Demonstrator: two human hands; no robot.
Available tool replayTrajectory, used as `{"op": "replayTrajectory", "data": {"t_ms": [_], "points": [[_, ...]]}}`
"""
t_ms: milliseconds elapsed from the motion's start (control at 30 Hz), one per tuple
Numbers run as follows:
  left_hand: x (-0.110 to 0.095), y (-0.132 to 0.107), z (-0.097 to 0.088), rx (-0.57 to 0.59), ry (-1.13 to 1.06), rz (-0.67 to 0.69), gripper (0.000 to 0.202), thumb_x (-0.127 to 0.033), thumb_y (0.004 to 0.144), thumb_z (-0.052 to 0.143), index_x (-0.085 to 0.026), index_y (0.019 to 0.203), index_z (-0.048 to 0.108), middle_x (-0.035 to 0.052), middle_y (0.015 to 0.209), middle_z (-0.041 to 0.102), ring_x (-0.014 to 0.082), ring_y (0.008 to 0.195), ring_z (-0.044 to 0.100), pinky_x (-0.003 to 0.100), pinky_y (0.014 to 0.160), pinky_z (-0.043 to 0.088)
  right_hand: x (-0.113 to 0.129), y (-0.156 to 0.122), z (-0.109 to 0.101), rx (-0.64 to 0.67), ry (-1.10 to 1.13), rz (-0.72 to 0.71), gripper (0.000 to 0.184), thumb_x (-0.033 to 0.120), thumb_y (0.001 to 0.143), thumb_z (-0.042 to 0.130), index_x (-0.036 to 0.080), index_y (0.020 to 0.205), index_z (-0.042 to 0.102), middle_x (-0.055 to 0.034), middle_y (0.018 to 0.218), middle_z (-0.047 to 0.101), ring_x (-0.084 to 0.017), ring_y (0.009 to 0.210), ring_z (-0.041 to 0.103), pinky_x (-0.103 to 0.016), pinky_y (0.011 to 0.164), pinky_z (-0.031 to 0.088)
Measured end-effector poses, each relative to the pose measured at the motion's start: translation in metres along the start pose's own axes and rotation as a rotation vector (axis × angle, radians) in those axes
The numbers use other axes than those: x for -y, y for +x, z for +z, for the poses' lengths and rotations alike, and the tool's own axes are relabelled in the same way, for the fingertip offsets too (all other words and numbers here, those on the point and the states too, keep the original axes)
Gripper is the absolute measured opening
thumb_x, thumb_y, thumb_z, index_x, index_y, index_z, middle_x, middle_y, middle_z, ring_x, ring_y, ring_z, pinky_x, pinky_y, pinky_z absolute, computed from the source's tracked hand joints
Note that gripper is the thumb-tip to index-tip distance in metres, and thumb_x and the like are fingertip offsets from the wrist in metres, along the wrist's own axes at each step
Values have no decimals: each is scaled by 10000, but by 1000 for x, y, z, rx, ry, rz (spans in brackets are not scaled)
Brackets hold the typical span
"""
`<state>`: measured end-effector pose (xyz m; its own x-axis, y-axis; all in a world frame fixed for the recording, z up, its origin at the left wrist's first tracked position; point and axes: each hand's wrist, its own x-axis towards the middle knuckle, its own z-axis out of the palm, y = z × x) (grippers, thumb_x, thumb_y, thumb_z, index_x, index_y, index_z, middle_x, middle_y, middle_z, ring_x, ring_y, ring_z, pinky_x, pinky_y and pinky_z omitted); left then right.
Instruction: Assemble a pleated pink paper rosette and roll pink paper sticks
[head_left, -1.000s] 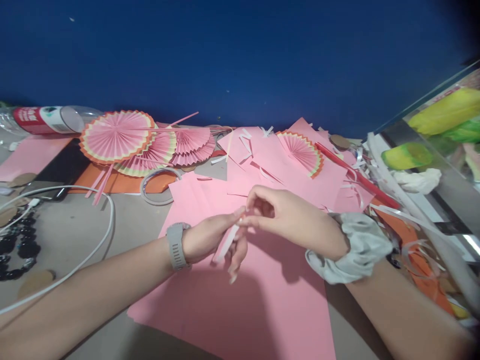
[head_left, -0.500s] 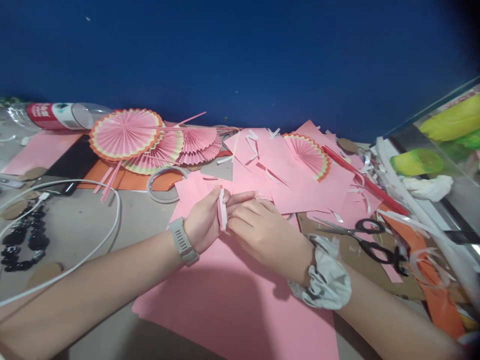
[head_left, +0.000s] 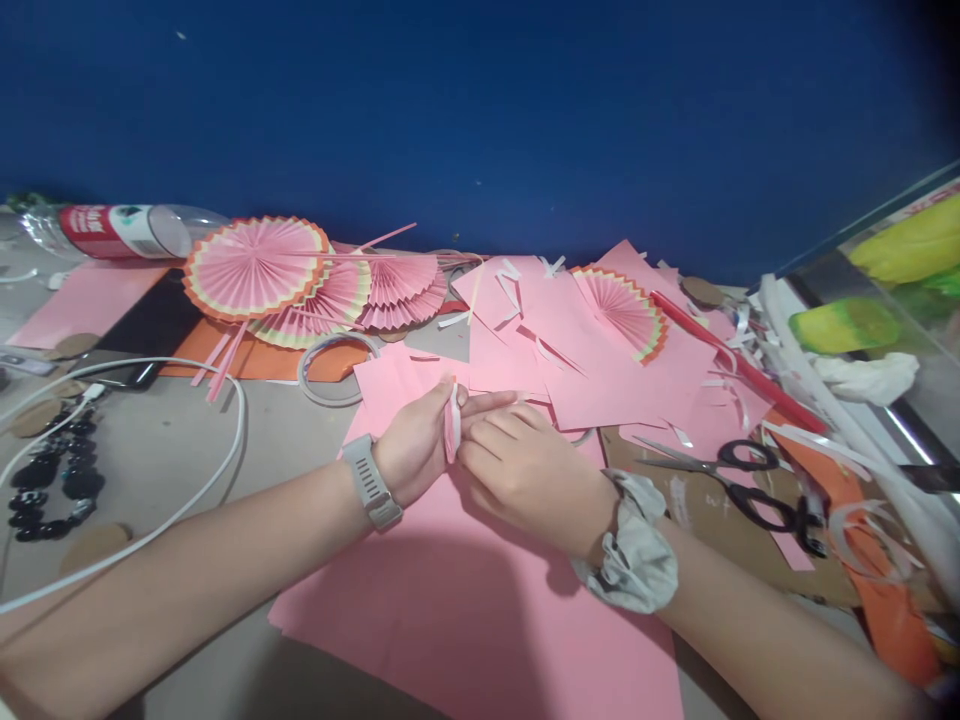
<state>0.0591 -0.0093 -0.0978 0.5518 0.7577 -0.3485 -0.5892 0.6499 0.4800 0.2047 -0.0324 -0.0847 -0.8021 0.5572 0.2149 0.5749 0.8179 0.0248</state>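
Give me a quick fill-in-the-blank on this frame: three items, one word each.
1. The left hand and right hand pinch a paper strip above a large ___ sheet.
2. The watch sits on the ___ wrist.
3. The scissors lie on the table to the ___ of both hands.
Missing words: pink; left; right.

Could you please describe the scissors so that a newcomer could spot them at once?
Start at the big pink sheet under the person's arms, then look right of the grey scrunchie on the wrist. The scissors lie there on brown cardboard; only they have black loop handles among the paper scraps.
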Motion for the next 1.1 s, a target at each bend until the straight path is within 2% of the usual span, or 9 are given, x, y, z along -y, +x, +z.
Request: {"op": "replayTrajectory", "data": {"t_ms": [133,233,300,500,567,667,733,967,1100], "points": [[-1,0,0,-4,15,-16,356,-300,951,323,-155,659,468,97,1095,659,138,685,641,236,582,444,-1,0,-2,-3,29,0,189,189,861,431,134,789,597,-84,799,590,-215,766,470,-363,701,319],[-2,0,0,2,38,-32,340,-314,946,326,-159,672,456,78,1028,684,86,450,540,220,479,394,-2,1,-4,14,86,20,192,188,858,425,134,784,594,-82,799,592,-209,772,479,-354,702,325],[-2,0,0,-7,44,-38,328,-331,939,343,-162,683,457,64,971,695,72,389,484,212,446,368,-3,1,-5,37,132,36,188,193,855,428,133,786,593,-81,802,594,-206,788,487,-349,709,329],[0,1,-3,-9,21,-20,370,-328,954,308,-159,676,483,61,922,691,103,493,562,239,546,429,-3,2,-10,39,176,54,218,227,865,418,135,771,592,-76,793,606,-201,784,498,-347,726,337],[1,1,-3,7,9,1,389,-322,961,291,-158,665,484,54,838,688,110,518,578,242,576,439,-2,3,-10,25,180,63,233,252,872,423,139,761,593,-75,783,606,-199,776,499,-348,731,338],[0,1,-2,12,28,-15,424,-325,972,238,-163,651,463,6,627,630,96,400,504,223,487,395,-1,3,-9,17,149,54,235,224,872,412,133,761,597,-81,781,602,-201,767,497,-347,712,335],[-1,1,-1,3,48,-34,429,-334,974,219,-168,655,454,-17,564,589,90,348,453,210,432,348,-2,3,-8,23,133,43,228,198,867,405,129,766,597,-81,783,600,-203,766,496,-345,701,334],[1,2,-4,21,48,-9,385,-350,962,291,-165,672,465,-27,581,567,79,371,453,202,458,342,-3,2,-7,45,169,61,197,192,847,423,136,769,595,-80,794,604,-206,779,499,-348,725,342],[2,2,-4,45,51,-1,433,-329,977,220,-164,673,480,-18,540,548,94,393,466,202,447,333,-3,2,-8,44,183,65,178,187,828,439,140,760,596,-77,791,603,-205,779,500,-347,729,345]]}}
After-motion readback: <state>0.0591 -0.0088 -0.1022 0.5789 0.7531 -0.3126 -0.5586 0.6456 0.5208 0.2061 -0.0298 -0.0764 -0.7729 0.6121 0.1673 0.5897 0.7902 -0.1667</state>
